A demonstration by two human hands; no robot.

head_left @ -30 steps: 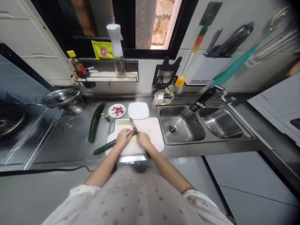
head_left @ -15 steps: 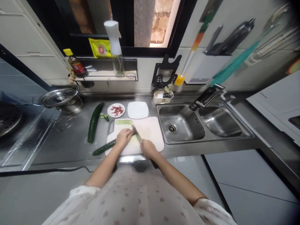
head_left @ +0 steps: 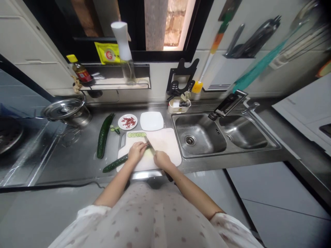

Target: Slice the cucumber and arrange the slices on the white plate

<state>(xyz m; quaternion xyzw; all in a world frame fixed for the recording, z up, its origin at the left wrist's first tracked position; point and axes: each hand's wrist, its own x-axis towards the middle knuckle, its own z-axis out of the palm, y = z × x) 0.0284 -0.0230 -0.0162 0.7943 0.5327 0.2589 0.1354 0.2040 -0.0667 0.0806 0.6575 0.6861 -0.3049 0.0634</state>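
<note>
A dark green cucumber [head_left: 115, 163] lies slantwise over the left front of a white cutting board [head_left: 169, 141]. My left hand [head_left: 137, 151] is closed over its right end, fingers curled on top. In my right hand [head_left: 162, 160] is a kitchen knife [head_left: 150, 144], its blade pointing away and to the left, right beside my left fingertips at the cut end. The exact contact of blade and cucumber is too small to make out. Behind my left hand, a row of thin cucumber slices [head_left: 137, 134] lies along the board's back edge.
A second whole cucumber [head_left: 104, 136] and cucumber ends [head_left: 115, 129] lie left of the board. Behind it stand a plate of chopped red pieces [head_left: 134, 117] and a white square plate [head_left: 152, 121]. A double sink [head_left: 178, 151] adjoins on the right; a lidded pot [head_left: 77, 117] stands at left.
My right hand and the knife have shifted very slightly at the cucumber's cut end. My left hand keeps its hold. The camera view has moved a little.
</note>
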